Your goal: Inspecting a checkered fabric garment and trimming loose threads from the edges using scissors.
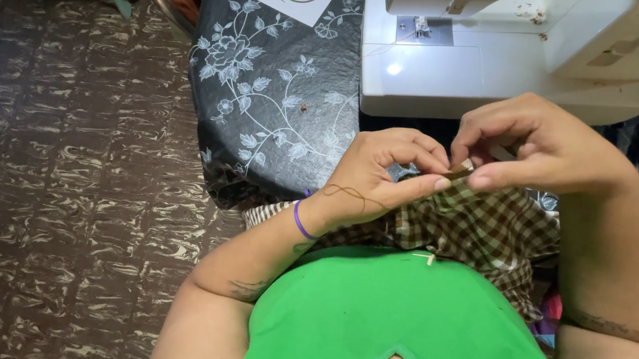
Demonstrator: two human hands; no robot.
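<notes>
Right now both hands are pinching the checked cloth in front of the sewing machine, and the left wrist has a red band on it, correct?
Not quite: the band on the left hand's wrist is purple, as the head view shows. Both hands, the right hand too, do pinch the checked cloth before the sewing machine.

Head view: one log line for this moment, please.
left hand: pinching checked fabric edge | right hand: pinching same edge | brown thread: over left hand | sewing machine: behind, untouched
</notes>
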